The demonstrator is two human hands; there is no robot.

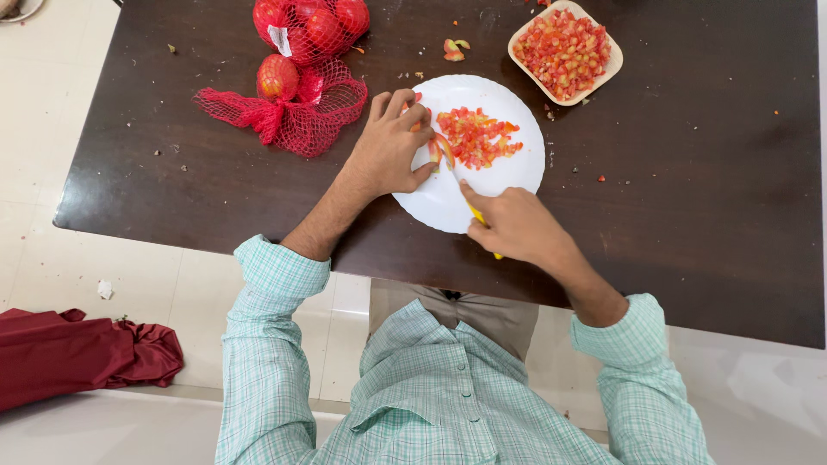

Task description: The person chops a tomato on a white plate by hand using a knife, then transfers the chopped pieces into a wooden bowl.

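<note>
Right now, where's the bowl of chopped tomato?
In the head view, the bowl sits at the far right of the table, just beyond the white plate, past the right hand.

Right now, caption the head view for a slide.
Left hand steadies tomato strips on a white plate while right hand cuts with a yellow-handled knife.

My left hand (pixel 392 146) presses tomato strips (pixel 438 151) down on the white plate (pixel 439 202), beside a heap of diced tomato (pixel 476 136). My right hand (pixel 515 226) grips a yellow-handled knife (pixel 479 219), blade at the strips. A square bowl (pixel 606 72) of diced tomato sits beyond, and a red net bag of tomatoes (pixel 301 77) lies left on the dark table (pixel 689 189).
</note>
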